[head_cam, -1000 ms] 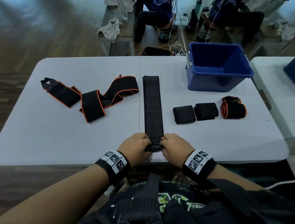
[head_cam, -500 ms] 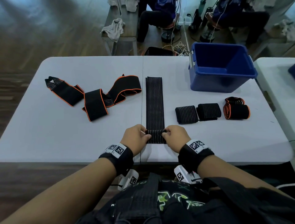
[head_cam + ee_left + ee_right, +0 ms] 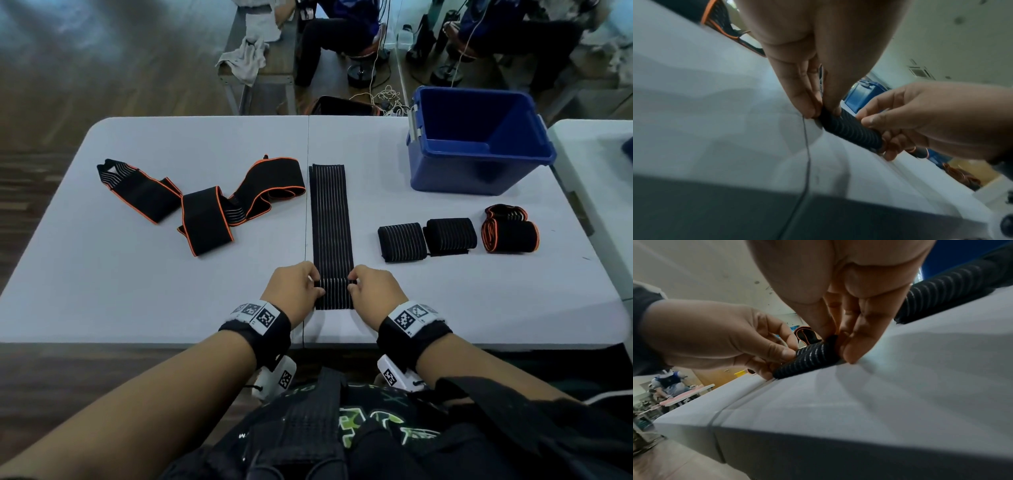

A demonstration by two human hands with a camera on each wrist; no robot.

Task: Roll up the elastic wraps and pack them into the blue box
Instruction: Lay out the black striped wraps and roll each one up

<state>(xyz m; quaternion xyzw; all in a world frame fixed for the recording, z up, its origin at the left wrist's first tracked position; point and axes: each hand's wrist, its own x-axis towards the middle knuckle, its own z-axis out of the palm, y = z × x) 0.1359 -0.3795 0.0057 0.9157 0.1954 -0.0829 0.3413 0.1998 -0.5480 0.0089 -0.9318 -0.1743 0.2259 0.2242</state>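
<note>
1. Elastic wraps on a white tabletop (image 3: 171, 301), listed by size below.
2. Blue box (image 3: 479, 171): set at the far right corner of the tabletop, open at the top; nothing is seen inside it.
3. Orange-edged wrap (image 3: 205, 202): laid loose and folded over itself across the left half of the tabletop, well apart from both hands.
4. Striped wrap (image 3: 331, 222): stretched flat along the middle of the tabletop, from the far half toward the near edge; its near end is turned into a small roll (image 3: 851, 129).
5. Orange-edged roll (image 3: 510, 234): placed on the right side, nearest the right edge.
6. Two striped rolls (image 3: 402, 242) (image 3: 450, 236): placed side by side, touching, just left of the orange-edged roll.
7. Left hand (image 3: 294, 291): the left end of the small roll is pinched between thumb and fingers.
8. Right hand (image 3: 375, 293): the right end of the small roll is pinched likewise.
</note>
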